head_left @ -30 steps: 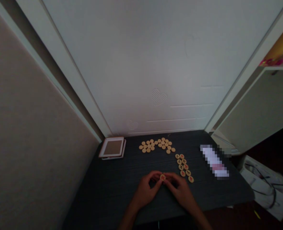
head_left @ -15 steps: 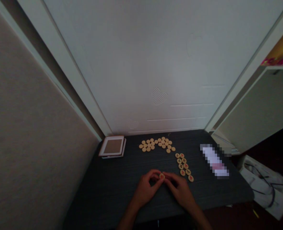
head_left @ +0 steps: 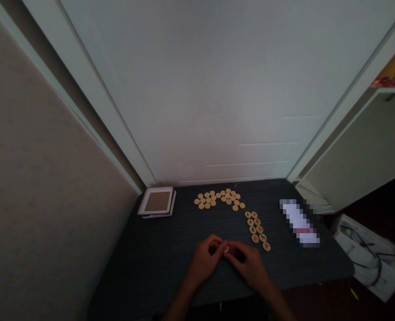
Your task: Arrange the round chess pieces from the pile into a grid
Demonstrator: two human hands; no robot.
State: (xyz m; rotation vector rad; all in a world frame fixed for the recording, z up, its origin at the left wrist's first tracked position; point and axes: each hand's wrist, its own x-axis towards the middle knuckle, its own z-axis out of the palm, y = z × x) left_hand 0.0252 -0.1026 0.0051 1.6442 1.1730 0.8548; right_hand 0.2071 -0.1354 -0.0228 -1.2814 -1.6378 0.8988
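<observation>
Between my fingertips is a round wooden Chinese chess piece [head_left: 226, 249], tilted and mostly covered. My left hand [head_left: 204, 257] pinches it from the left, and my right hand [head_left: 248, 261] grips it from the right, just above the dark table [head_left: 157, 263]. To the right of my hands, face-up pieces [head_left: 259, 229] with red or dark characters lie in two slanting columns. Farther back, several plain-looking pieces [head_left: 207, 200] form a loose group, and more of them [head_left: 228, 196] lie beside it.
A box with a brown panel and white border [head_left: 157, 201] lies at the table's back left. On the right is a pixelated pale object [head_left: 299, 223]. A white panel [head_left: 197, 89] rises behind the table. A white box with dark cords [head_left: 371, 258] stands beyond the right edge.
The piece between my hands has turned: its red-marked face showed before, and now it is tilted and more hidden by my fingers. The laid-out pieces keep their arrangement.
</observation>
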